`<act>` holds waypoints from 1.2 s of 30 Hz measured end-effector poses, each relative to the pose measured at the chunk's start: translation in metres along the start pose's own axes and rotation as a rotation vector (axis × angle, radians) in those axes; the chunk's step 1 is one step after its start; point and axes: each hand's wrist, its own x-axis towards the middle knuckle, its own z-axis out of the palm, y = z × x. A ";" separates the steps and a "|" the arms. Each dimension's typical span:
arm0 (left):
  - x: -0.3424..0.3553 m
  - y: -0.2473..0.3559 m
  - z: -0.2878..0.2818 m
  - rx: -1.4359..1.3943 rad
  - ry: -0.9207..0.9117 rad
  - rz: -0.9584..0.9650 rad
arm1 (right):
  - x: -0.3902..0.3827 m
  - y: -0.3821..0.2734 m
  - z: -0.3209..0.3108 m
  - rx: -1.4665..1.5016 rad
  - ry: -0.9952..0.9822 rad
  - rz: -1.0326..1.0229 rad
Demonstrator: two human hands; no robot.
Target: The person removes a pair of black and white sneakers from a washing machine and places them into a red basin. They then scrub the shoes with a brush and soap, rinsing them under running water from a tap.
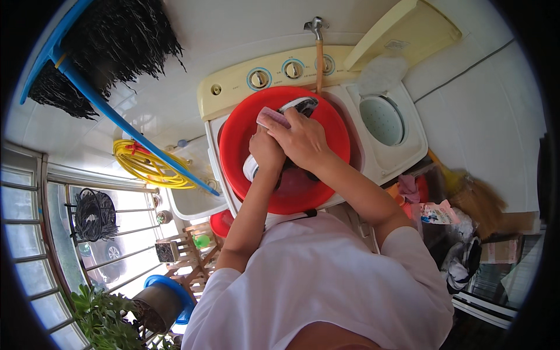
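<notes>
A red plastic basin (326, 175) sits on top of a cream twin-tub washing machine (388, 151). Inside it is a black and white shoe (306, 105), gripped low by my left hand (266, 149), whose fingers are curled and partly hidden under my right one. My right hand (300, 140) is closed on a pink rectangular brush or sponge (274, 116), pressed against the shoe just above my left hand. The bottom of the basin is mostly hidden by both hands and the shoe.
A tap (316, 28) stands behind the machine. To the left are a sink (184, 204), a coiled yellow hose (149, 172), a blue-handled mop (108, 111) and plants (99, 315) by a barred window. At right lie a broom (475, 201) and assorted bags and boxes.
</notes>
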 end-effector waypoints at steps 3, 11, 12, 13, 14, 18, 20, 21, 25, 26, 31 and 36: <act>0.001 0.013 -0.018 0.044 -0.026 -0.050 | 0.009 0.034 -0.015 0.017 0.168 0.142; -0.001 0.002 -0.004 -0.004 -0.009 -0.014 | -0.003 0.010 -0.008 0.080 0.127 0.045; 0.000 0.007 -0.010 -0.034 -0.034 -0.050 | 0.004 0.019 -0.013 0.094 0.177 0.095; 0.002 0.012 -0.016 -0.063 -0.058 -0.086 | 0.009 0.029 -0.018 0.108 0.225 0.144; 0.002 0.015 -0.022 -0.078 -0.086 -0.120 | 0.011 0.040 -0.024 0.146 0.255 0.236; 0.007 0.007 -0.028 -0.363 -0.107 -0.156 | -0.001 0.055 -0.015 0.278 0.316 0.335; 0.014 -0.004 -0.022 -0.639 -0.212 -0.137 | -0.012 0.043 -0.002 0.332 0.499 0.243; 0.016 -0.008 -0.019 -0.773 -0.266 -0.129 | -0.011 0.038 0.000 0.346 0.536 0.184; 0.014 -0.004 -0.018 -1.016 -0.331 -0.277 | 0.035 0.046 -0.004 0.195 0.349 0.190; 0.016 -0.003 -0.017 -1.036 -0.330 -0.276 | 0.048 0.046 -0.012 0.170 0.296 0.216; 0.033 -0.013 -0.033 -1.140 -0.381 -0.407 | 0.030 0.042 -0.011 0.246 0.313 0.098; 0.018 -0.017 -0.025 -0.992 -0.367 -0.313 | 0.038 0.037 -0.017 0.196 0.215 0.179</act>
